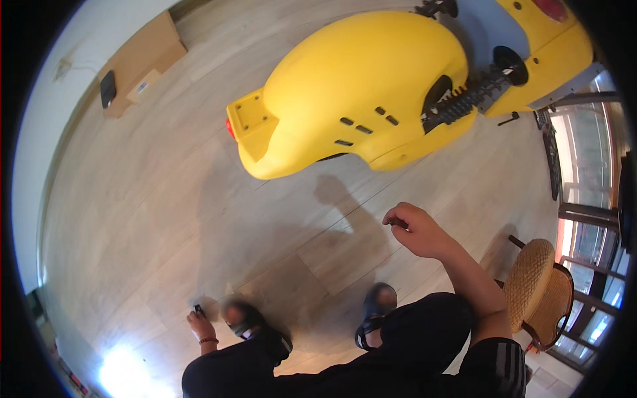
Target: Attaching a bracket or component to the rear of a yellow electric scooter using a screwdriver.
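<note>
Left hand: Held low, close to the floor (146,225), just left of one black shoe (262,335). A small black thing is pinched at the fingertips of the left hand (202,326).
Small black thing (198,309): Gripped at the left fingertips, near the floor. What kind of thing it is cannot be told, as it is too small.
Right hand: Held up over the floor, with the fingers of the right hand (419,232) curled in. A dark patch is seen inside the curl, but whether a thing is gripped cannot be told.
Big yellow machine (371,79): Seen on the floor, ahead of both hands and touched by neither. Its round yellow side is marked by four short dark slots (363,129), and a red piece (230,128) is seen at its left end.
Black spring (464,105): Set at the right part of the yellow machine, near a blue-grey part (490,33).
Cardboard box (147,63): Placed by the wall, far to the left, with a flat black thing (108,89) at its near end.
Woven chair (529,282): Seen to the right of the right arm.
Bright light (126,373): Seen at the lower left.
</note>
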Available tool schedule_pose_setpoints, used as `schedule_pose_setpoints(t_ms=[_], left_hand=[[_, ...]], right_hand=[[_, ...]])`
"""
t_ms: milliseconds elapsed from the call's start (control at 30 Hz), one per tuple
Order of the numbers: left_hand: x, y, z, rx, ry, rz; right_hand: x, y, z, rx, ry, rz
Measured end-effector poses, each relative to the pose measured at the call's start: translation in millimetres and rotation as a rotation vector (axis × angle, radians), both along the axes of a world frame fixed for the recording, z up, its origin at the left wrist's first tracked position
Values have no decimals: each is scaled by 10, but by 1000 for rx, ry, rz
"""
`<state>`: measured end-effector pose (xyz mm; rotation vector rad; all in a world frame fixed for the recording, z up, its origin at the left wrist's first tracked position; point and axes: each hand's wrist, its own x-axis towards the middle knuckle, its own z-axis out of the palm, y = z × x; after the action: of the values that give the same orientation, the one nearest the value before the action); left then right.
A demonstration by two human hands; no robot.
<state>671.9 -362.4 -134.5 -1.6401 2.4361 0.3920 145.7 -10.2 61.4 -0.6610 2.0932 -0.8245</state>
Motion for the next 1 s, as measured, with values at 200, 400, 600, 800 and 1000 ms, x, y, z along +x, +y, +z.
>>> schedule_pose_setpoints(t_ms=[200, 400, 600, 800, 1000], left_hand=[[-268, -259, -126, -97, 93, 105], [-730, -512, 260, 192, 555, 661], [-1898, -458, 1901, 753, 775, 637], [-2466, 232, 3380, 1000, 799, 499], [-2620, 1372, 5015, 856, 407, -537]], right_hand=[[11, 106, 623, 6, 70, 23], [884, 459, 1192, 139, 260, -67], [1399, 925, 1837, 107, 555, -94], [1505, 1000, 2089, 92, 393, -198], [1983, 1222, 2319, 415, 312, -253]])
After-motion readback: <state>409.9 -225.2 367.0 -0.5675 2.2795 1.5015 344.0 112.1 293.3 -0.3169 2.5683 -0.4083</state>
